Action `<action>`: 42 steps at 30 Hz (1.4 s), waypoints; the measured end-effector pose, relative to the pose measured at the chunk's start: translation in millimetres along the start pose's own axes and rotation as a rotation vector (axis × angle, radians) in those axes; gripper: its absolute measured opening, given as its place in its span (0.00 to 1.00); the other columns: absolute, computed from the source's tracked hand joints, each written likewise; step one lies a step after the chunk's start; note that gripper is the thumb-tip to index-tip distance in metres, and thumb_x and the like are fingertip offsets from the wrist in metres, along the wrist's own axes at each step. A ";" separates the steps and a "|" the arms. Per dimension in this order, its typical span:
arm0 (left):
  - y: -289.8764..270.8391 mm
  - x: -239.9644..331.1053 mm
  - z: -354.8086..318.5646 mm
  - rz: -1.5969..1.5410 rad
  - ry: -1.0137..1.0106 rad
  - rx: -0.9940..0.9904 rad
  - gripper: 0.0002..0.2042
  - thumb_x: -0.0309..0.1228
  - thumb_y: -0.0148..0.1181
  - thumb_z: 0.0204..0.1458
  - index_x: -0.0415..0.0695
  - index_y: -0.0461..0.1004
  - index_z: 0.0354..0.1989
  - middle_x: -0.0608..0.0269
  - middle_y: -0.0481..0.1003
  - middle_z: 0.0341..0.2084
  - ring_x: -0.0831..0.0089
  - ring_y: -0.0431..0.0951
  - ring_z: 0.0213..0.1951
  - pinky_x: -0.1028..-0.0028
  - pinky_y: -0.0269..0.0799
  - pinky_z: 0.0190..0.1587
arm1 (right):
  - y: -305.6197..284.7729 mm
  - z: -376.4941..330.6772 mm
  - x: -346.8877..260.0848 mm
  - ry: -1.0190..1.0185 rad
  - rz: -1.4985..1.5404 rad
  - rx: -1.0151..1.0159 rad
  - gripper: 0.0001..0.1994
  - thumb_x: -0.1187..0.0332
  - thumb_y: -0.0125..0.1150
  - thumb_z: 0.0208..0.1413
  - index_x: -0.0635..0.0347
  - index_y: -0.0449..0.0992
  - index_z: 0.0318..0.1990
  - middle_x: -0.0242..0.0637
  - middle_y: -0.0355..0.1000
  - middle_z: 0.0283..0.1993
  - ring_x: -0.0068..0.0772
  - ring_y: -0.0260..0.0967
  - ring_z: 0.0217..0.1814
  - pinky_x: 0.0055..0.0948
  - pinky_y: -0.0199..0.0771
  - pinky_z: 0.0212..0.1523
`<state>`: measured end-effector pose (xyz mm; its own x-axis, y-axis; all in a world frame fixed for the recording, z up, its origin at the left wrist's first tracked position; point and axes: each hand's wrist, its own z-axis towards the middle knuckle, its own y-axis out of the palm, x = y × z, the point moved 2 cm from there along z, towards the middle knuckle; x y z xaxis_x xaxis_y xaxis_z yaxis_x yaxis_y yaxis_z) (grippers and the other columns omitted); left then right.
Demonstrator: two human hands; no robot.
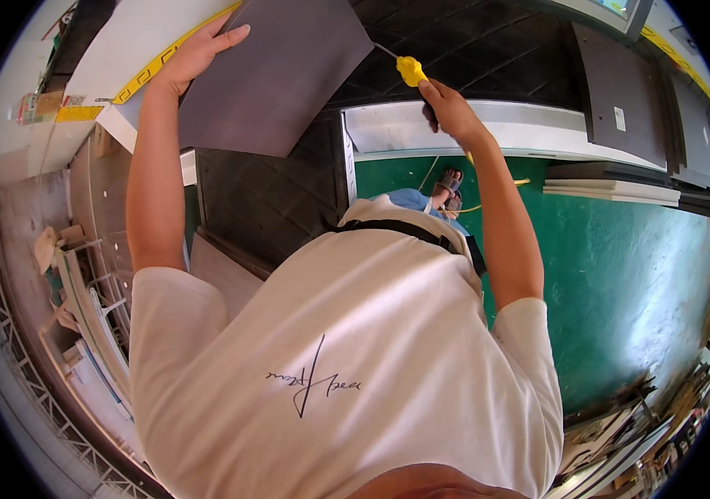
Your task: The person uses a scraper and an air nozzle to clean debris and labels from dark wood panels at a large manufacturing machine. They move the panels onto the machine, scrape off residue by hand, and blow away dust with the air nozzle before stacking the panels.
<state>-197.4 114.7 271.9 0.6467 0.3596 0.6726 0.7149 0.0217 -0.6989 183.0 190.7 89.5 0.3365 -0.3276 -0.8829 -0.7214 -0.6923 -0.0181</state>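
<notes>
1. I am seeing the dark grey panel (276, 71) lying tilted over the black workbench (471, 50), above the green floor (621, 249).
2. My left hand (197, 54) is lying open, fingers flat on the panel's left edge.
3. My right hand (446, 108) is closing around a yellow-handled tool (411, 70), its thin shaft touching the panel's right edge.

One dark panel (276, 71), one yellow-handled tool (410, 69)

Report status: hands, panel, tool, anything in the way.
Left hand flat on the dark grey panel. Right hand shut on the yellow-handled tool at panel's edge. Nothing between them.
</notes>
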 end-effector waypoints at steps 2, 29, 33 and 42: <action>8.1 -6.6 3.6 -0.029 -0.019 -0.014 0.35 0.47 0.64 0.62 0.45 0.63 0.75 0.61 0.70 0.66 0.69 0.68 0.66 0.70 0.61 0.69 | -2.2 -4.6 2.3 -0.057 0.268 -0.006 0.28 0.44 0.41 0.75 0.57 0.69 0.66 0.28 0.68 0.27 0.19 0.65 0.25 0.23 0.60 0.25; -3.7 -10.7 7.5 -0.038 -0.040 -0.052 0.41 0.53 0.65 0.58 0.44 0.62 0.75 0.55 0.68 0.69 0.63 0.64 0.70 0.66 0.54 0.73 | 24.0 54.5 43.0 0.050 0.246 0.041 0.29 0.45 0.48 0.74 0.59 0.68 0.68 0.29 0.64 0.24 0.18 0.58 0.17 0.22 0.57 0.19; -1.0 -3.4 2.5 -0.042 -0.028 -0.050 0.41 0.53 0.65 0.57 0.43 0.62 0.75 0.55 0.68 0.69 0.63 0.64 0.70 0.66 0.54 0.73 | 24.6 52.5 35.2 0.044 0.345 0.064 0.29 0.45 0.47 0.74 0.59 0.69 0.68 0.29 0.64 0.24 0.19 0.58 0.17 0.23 0.56 0.18; 0.8 8.0 -2.0 -0.073 -0.088 -0.085 0.41 0.52 0.65 0.58 0.42 0.61 0.75 0.55 0.67 0.69 0.63 0.64 0.71 0.66 0.54 0.72 | 33.0 31.6 17.8 -0.001 0.347 0.011 0.29 0.44 0.46 0.74 0.59 0.67 0.69 0.29 0.66 0.26 0.19 0.60 0.20 0.22 0.60 0.21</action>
<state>-191.1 115.8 277.2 0.5693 0.4407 0.6941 0.7813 -0.0270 -0.6236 146.0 182.3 58.3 0.0695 -0.5412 -0.8380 -0.7993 -0.5329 0.2779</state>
